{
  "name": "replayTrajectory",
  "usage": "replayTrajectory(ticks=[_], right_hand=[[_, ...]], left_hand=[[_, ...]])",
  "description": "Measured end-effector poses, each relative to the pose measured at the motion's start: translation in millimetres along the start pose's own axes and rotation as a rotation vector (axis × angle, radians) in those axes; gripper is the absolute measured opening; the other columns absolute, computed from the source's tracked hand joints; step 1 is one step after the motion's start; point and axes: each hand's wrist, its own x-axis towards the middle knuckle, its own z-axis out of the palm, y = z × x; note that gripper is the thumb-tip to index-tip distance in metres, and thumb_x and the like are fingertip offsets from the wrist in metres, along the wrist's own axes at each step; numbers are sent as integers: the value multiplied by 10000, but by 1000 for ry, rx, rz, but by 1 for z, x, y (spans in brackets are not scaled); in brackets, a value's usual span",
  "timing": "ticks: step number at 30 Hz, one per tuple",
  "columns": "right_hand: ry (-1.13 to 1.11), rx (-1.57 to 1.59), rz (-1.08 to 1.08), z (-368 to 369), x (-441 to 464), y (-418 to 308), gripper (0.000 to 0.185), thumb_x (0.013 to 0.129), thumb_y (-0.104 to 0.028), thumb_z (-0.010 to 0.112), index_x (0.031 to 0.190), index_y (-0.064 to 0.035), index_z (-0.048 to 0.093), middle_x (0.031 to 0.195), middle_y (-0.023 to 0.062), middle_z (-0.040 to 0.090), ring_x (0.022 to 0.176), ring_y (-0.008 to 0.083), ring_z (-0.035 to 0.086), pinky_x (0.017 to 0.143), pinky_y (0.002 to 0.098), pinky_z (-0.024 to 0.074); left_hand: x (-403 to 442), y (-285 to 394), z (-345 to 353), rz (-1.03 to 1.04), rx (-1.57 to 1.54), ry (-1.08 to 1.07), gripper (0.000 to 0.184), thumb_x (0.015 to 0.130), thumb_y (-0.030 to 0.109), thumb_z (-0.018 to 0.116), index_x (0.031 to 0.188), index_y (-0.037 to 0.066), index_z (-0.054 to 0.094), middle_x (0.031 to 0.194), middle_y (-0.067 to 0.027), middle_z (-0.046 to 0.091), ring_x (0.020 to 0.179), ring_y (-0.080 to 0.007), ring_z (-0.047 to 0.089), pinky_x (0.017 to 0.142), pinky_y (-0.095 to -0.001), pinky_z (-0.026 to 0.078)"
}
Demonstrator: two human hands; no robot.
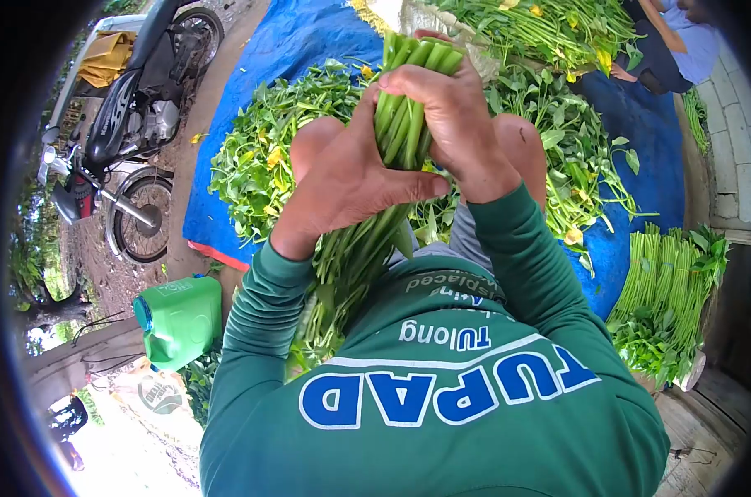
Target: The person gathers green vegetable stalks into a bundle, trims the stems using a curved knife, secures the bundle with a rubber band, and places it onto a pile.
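A bundle of leafy green stems point(400, 128), looking like water spinach, is held upright in front of my chest, cut ends up and leaves hanging down by my left forearm. My left hand point(342, 178) wraps it from the left at mid-length, thumb stretched across the front; its fingers are partly hidden behind the stems. Higher up, my right hand point(458, 112) closes round the bundle near the cut ends. Loose greens with some yellow leaves lie around my knees, in a left heap point(255, 145) and a right heap point(557, 141).
A blue tarp point(214, 186) lies under the heaps, with more stems point(549, 33) at the far side. Stacked bundles point(661, 286) sit at right. A green jug point(181, 323) and a motorcycle point(135, 116) stand at left. Another person point(673, 41) is at upper right.
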Motion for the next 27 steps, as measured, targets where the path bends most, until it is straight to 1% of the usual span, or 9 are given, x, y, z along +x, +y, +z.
replayTrajectory(ticks=[1, 4, 9, 12, 16, 19, 23, 25, 27], right_hand=[[-25, 30, 11, -1, 2, -1, 802, 781, 79, 822, 1463, 15, 404, 1012, 131, 715, 824, 211, 736, 716, 399, 633], [-40, 19, 16, 1, -2, -6, 803, 782, 82, 821, 1466, 11, 406, 1021, 136, 712, 827, 208, 735, 712, 399, 633], [-79, -80, -54, 13, -9, -6, 765, 846, 43, 813, 1499, -4, 416, 1058, 143, 712, 856, 242, 752, 725, 397, 634], [-84, -108, 31, 9, -6, -9, 956, 834, -52, 899, 1562, 97, 297, 1062, 133, 749, 935, 197, 743, 916, 385, 620], [-70, -281, -62, -19, 4, -34, 883, 1011, -343, 805, 1693, -54, 325, 1522, 196, 603, 1375, 289, 610, 1260, 464, 393], [-367, -963, -478, -18, 1, -79, 450, 1009, -371, 780, 1323, -77, 648, 1400, 161, 599, 1372, 308, 567, 1176, 490, 451], [-589, -1414, -881, -16, 19, -70, 709, 1010, -366, 791, 1592, -90, 493, 1542, 183, 585, 1474, 328, 517, 1226, 501, 421], [-589, -1399, -837, -20, 25, -62, 637, 977, -379, 832, 1511, -102, 622, 1510, 132, 622, 1427, 313, 571, 1146, 442, 517], [-417, -1217, -809, -18, 18, -54, 568, 962, -382, 851, 1415, -78, 694, 1502, 135, 621, 1413, 292, 581, 1075, 437, 555]], left_hand=[[5, 3, -6, -76, 60, -47, 1117, 716, 333, 987, 1593, -49, 409, 1226, -149, 700, 1092, -225, 685, 954, -358, 553], [7, -9, -7, -30, -203, -154, 982, 738, 229, 949, 1543, -41, 456, 1151, -111, 714, 1032, -224, 697, 936, -350, 560], [-6, -21, 20, -160, -1142, -196, 603, 783, 45, 822, 1345, -33, 618, 1083, -102, 742, 985, -233, 737, 908, -377, 603], [0, -44, 13, -233, -1174, -352, 577, 790, 62, 804, 1333, -23, 625, 1073, -124, 743, 949, -241, 735, 875, -372, 606], [-3, -40, 6, -215, -1202, -319, 625, 755, 157, 814, 1330, -3, 630, 1013, -123, 712, 885, -239, 695, 833, -377, 589], [-1, -52, 14, -228, -1280, -325, 656, 747, 200, 809, 1344, 4, 624, 1028, -126, 698, 888, -242, 682, 832, -385, 585], [4, -46, 20, -182, -1277, -234, 726, 689, 281, 835, 1290, -60, 610, 953, -176, 680, 828, -272, 688, 694, -390, 595], [5, -44, 24, -167, -1276, -171, 753, 663, 324, 856, 1244, -87, 610, 890, -194, 670, 782, -284, 692, 630, -384, 609], [7, -63, 21, -165, -1323, -278, 739, 722, 293, 824, 1340, -43, 598, 997, -180, 684, 879, -290, 701, 754, -408, 612]])
